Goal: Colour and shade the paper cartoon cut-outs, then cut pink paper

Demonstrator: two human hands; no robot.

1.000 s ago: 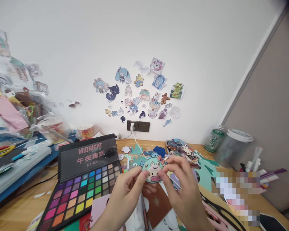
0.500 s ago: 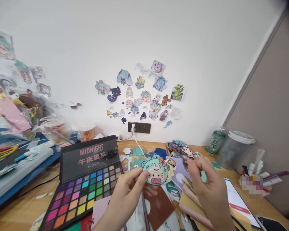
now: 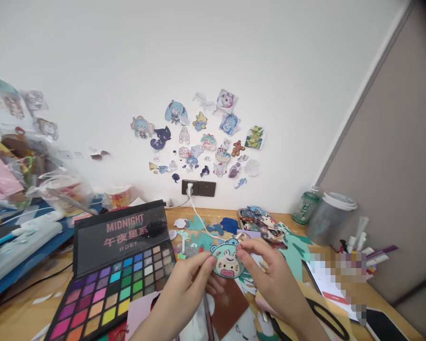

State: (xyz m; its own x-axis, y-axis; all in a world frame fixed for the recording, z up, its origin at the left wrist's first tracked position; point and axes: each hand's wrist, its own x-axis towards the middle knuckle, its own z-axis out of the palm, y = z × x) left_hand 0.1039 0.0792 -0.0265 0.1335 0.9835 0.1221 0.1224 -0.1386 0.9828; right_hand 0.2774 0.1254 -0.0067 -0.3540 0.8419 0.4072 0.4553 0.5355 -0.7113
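Held up over the desk is a paper cutout (image 3: pixel 228 265) of a cartoon animal face in a mint-green hood, with whiskers and a pink mouth. My left hand (image 3: pixel 188 284) pinches its left edge between thumb and fingers. On the upper right edge, the thumb and forefinger of my right hand (image 3: pixel 270 274) close around the cutout, covering the spot where a pink bow sits. Under the hands lies a brown paper sheet (image 3: pixel 230 308) among paper scraps. Black scissor handles (image 3: pixel 328 319) show beside my right wrist.
An open eyeshadow palette (image 3: pixel 120 237) stands at left. Behind the hands are teal scraps (image 3: pixel 198 225) and a pile of cutouts (image 3: pixel 262 222). A green bottle (image 3: pixel 306 207), a lidded tub (image 3: pixel 328 220) and a lit phone (image 3: pixel 332 282) are at right. Stickers cover the wall.
My right hand has come left and down, from a pinch in the air apart from the cutout to its upper right edge. My left hand keeps its hold. The view has shifted slightly right.
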